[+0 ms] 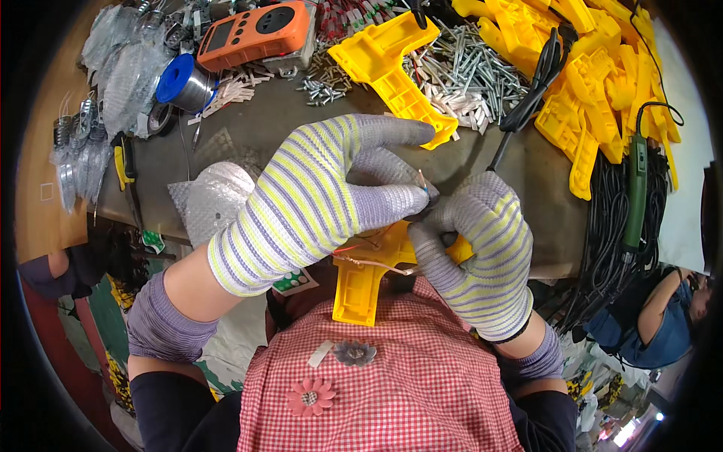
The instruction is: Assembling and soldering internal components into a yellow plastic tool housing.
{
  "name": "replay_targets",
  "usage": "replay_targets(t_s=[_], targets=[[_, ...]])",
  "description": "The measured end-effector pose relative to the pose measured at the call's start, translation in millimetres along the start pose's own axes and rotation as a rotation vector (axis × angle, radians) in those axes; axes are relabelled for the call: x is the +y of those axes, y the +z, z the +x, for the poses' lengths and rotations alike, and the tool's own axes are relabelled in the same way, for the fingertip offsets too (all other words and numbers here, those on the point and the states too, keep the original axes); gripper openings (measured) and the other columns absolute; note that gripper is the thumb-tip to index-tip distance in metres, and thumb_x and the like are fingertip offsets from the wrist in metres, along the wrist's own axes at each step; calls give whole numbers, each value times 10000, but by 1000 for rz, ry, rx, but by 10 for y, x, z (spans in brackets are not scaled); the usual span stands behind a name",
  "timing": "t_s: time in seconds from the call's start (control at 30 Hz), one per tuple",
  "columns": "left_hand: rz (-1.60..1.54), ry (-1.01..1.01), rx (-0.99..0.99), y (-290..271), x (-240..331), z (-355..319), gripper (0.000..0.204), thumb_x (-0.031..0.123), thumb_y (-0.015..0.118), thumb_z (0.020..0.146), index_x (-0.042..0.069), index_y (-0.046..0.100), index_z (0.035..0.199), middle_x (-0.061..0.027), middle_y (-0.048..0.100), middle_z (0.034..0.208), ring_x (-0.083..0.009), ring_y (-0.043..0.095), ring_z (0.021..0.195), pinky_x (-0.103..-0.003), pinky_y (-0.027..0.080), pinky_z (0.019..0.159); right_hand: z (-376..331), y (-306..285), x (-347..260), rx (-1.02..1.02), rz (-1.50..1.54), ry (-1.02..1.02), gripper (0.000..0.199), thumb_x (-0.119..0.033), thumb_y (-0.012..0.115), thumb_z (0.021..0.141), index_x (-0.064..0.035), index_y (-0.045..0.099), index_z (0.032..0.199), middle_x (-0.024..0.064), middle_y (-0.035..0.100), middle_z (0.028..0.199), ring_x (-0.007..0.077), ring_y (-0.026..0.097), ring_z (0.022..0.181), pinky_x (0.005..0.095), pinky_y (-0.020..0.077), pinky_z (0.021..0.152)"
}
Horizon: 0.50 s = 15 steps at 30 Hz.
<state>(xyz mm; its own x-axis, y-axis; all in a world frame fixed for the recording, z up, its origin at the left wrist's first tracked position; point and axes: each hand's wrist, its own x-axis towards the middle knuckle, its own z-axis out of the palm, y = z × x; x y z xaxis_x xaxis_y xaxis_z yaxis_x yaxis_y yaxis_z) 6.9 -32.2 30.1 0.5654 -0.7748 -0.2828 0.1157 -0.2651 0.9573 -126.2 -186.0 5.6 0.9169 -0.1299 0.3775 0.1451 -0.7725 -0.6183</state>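
From the head view, my only feed, I read this as partway through. The left hand [320, 177] has its index finger stretched out while the thumb and a curled finger meet in a pinch, apparently on a thin wire end [422, 179]. The right hand [482, 245] is curled tight beside it, seemingly closed on the dark cable [498, 147] that runs down to it (the fingers cover the exact contact, so I can't tell more). Below them, near the lap, lies a yellow shell [357, 290], its inside facing up, with bare copper wire [384, 265] trailing loosely across it. What's done: the wire is exposed. What's left, I judge: the join and the closing, since I see no cover on that shell and the screws [482, 64] lie heaped beyond.
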Motion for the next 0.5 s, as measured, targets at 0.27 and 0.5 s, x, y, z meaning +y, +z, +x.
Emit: replay_targets(t_s=[0.27, 0.5], targets=[[-30, 32, -233, -75, 62, 33, 608, 83, 741, 787, 0, 547, 1358, -70, 693, 896, -140, 667, 864, -288, 532, 807, 334, -321, 145, 43, -139, -336, 214, -190, 770, 696, -100, 647, 846, 27, 632, 860, 247, 622, 813, 403, 490, 737], [671, 605, 46, 59, 143, -77, 746, 105, 731, 649, 110, 567, 1377, -37, 621, 734, -243, 621, 755, -382, 472, 848, 407, -429, 185, -444, 198, -160, 72, -160, 650, 811, -92, 658, 792, 85, 600, 697, 239, 592, 600, 335, 479, 582]])
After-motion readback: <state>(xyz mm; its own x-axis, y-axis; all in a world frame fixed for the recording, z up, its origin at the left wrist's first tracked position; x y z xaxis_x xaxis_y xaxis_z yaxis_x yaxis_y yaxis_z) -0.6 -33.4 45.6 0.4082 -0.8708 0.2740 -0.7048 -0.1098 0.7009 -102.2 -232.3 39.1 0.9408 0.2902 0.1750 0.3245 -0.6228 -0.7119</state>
